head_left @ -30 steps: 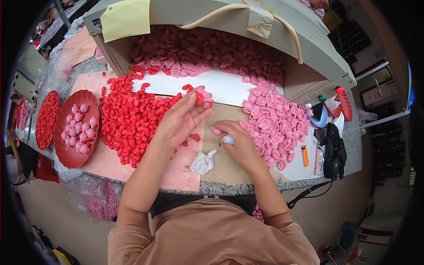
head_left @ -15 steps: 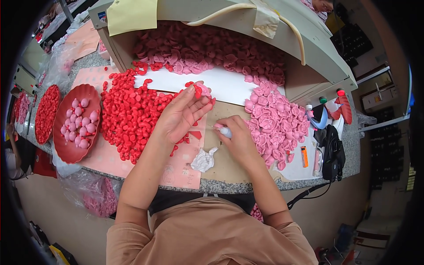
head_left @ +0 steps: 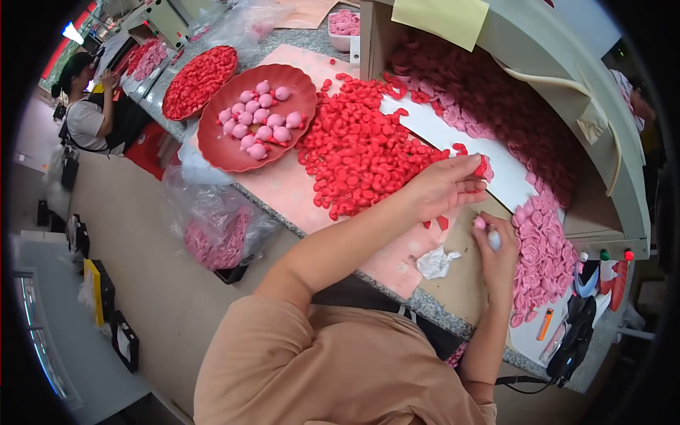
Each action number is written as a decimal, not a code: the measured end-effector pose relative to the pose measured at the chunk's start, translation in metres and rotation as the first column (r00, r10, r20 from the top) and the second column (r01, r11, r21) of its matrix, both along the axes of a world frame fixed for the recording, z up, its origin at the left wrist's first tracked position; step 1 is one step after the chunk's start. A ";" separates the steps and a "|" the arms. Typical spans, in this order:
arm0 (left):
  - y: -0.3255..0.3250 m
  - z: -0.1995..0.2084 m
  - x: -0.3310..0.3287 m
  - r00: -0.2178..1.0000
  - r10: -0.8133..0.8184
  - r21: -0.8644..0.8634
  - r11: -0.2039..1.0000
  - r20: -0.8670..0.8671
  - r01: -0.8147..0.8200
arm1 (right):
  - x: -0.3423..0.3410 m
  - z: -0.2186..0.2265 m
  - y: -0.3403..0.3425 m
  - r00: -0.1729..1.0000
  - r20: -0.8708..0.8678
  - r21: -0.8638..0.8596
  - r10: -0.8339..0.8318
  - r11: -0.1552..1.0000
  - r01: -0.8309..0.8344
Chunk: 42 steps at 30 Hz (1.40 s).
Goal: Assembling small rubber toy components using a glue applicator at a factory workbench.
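My left hand (head_left: 448, 188) is raised over the front of the heap of small glossy red curved pieces (head_left: 375, 145). Between its thumb and fingertips it pinches a small red and pink piece (head_left: 484, 168), partly hidden by the fingers. To the right and a little lower, my right hand (head_left: 498, 253) is closed around a small whitish squeeze bottle (head_left: 494, 239) with a pink part near its tip. Just beyond that hand lies a heap of pink petal-shaped pieces (head_left: 540, 255). A crumpled white tissue (head_left: 437, 263) rests on the table between my forearms.
A red scalloped dish (head_left: 212, 145) holds several pink balls with red bits; another dish of red pieces (head_left: 200, 81) stands behind it. A grey hooded box (head_left: 602, 92) full of pink pieces arches overhead. An orange lighter (head_left: 545, 324) and black pouch (head_left: 572, 336) lie right. Another person (head_left: 88, 117) is far left.
The view has swung to the left, so the table and both hands appear further right. Both hands keep hold of the same things.
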State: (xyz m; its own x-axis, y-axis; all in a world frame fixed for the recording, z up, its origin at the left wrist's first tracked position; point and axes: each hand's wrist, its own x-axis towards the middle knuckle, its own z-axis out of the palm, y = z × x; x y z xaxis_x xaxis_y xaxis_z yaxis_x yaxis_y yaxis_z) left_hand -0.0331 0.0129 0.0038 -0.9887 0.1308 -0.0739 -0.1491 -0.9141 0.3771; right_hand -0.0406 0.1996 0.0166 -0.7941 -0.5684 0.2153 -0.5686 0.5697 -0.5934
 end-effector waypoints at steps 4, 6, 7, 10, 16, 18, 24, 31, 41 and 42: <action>0.001 0.005 0.015 0.998 0.043 -0.171 0.985 0.055 -0.033 | -0.014 0.016 0.006 0.896 0.437 -0.417 -0.077 0.865 0.278; -0.002 0.001 0.022 0.998 0.027 -0.264 0.964 0.064 -0.009 | -0.019 0.015 -0.002 0.898 0.439 -0.512 -0.023 0.815 0.272; -0.003 0.001 0.026 0.998 0.032 -0.317 0.948 0.062 -0.011 | -0.018 0.015 -0.005 0.904 0.427 -0.541 0.007 0.803 0.249; 0.006 0.001 0.025 0.999 -0.016 -0.308 0.951 0.035 0.026 | -0.009 0.016 -0.007 0.946 0.322 -0.622 -0.023 0.748 0.230; 0.018 0.007 0.019 0.998 -0.028 -0.342 0.939 0.049 0.043 | -0.012 0.017 -0.003 0.969 0.244 -0.581 0.025 0.804 0.125; 0.018 0.004 0.017 0.998 -0.032 -0.355 0.934 0.054 0.049 | -0.014 0.013 -0.001 0.985 0.168 -0.562 0.034 0.825 0.067; 0.018 0.000 0.016 0.998 -0.028 -0.365 0.930 0.061 0.048 | -0.018 0.006 -0.002 0.995 0.096 -0.528 0.024 0.849 0.030; 0.019 0.000 0.019 0.998 -0.044 -0.363 0.930 0.050 0.059 | -0.014 0.006 -0.004 0.996 0.089 -0.518 0.018 0.855 0.031; 0.018 -0.001 0.018 0.999 -0.027 -0.401 0.915 0.043 0.042 | -0.013 0.006 -0.003 0.993 0.107 -0.531 0.039 0.847 0.024; 0.018 -0.002 0.018 0.999 -0.030 -0.383 0.923 0.011 0.032 | -0.012 0.006 -0.003 0.987 0.152 -0.545 0.046 0.837 0.045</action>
